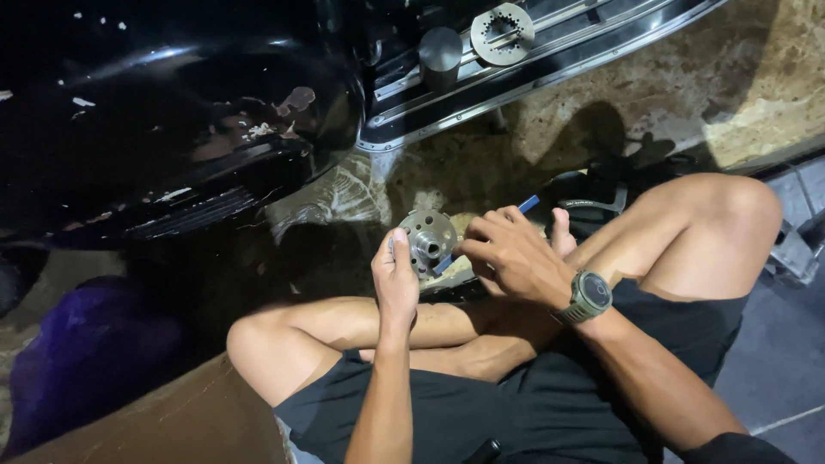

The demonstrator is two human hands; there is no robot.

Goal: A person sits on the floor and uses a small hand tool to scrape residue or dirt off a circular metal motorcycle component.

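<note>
The person sits cross-legged on the floor (773, 361), knees spread toward 9 and 2 o'clock. The left hand (395, 279) is closed around the edge of a round metal hub (430, 241), holding it upright just above the shins, its face with a ring of small holes and a centre bore turned toward the camera. The right hand (509, 253), with a watch (589, 296) on its wrist, sits at 3 o'clock of the hub, fingers pinched together on a thin blue tool (526, 204); one end sticks out past the knuckles toward 1 o'clock, and the other end meets the hub near its bore. At 10 o'clock looms a glossy black body panel (172, 112). At 12 o'clock, on a ribbed footboard (567, 43), rest a toothed ring (503, 33) and, just beside it, a metal cylinder (441, 53).
</note>
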